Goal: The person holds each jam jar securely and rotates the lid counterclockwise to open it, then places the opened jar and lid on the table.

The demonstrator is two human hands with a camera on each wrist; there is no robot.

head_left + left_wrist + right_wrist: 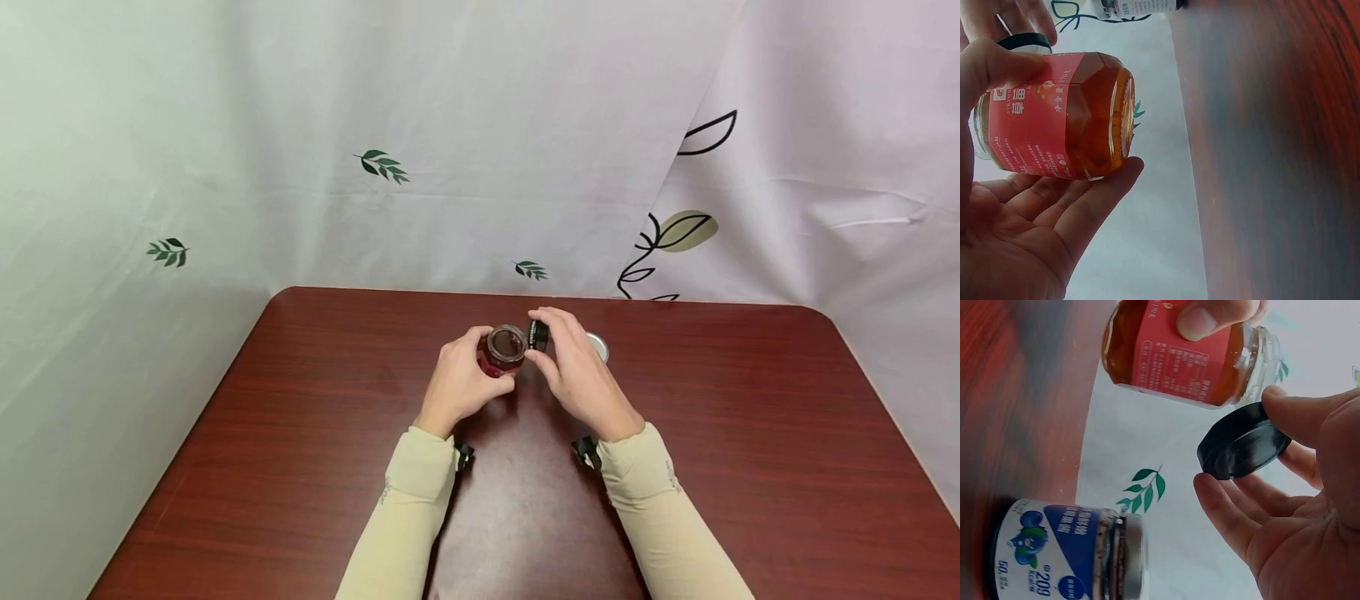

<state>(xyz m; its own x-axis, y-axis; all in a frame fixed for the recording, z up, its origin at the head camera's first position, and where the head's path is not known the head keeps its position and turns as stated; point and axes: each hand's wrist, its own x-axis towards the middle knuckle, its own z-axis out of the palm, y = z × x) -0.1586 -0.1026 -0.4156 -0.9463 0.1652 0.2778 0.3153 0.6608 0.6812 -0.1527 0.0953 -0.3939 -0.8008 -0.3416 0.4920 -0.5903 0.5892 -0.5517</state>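
My left hand (459, 379) grips a jam jar (1079, 119) with a red label and amber-red contents. Its glass mouth (507, 341) is uncovered, as the head view shows. The right hand (576, 371) pinches a black lid (1244, 444) between thumb and fingers, tilted on edge just right of the jar's rim. In the right wrist view the lid's hollow underside faces the camera. A blueberry jam jar (1054, 553) with a blue and white label and a silver lid (598, 347) stands behind the right hand, which partly hides it in the head view.
A reddish-brown wooden table (337, 400) with rounded far corners lies under both hands. White fabric (465, 100) printed with leaves hangs along its far side and left side. Dark straps (587, 454) sit at the cuffs of the pale sleeves.
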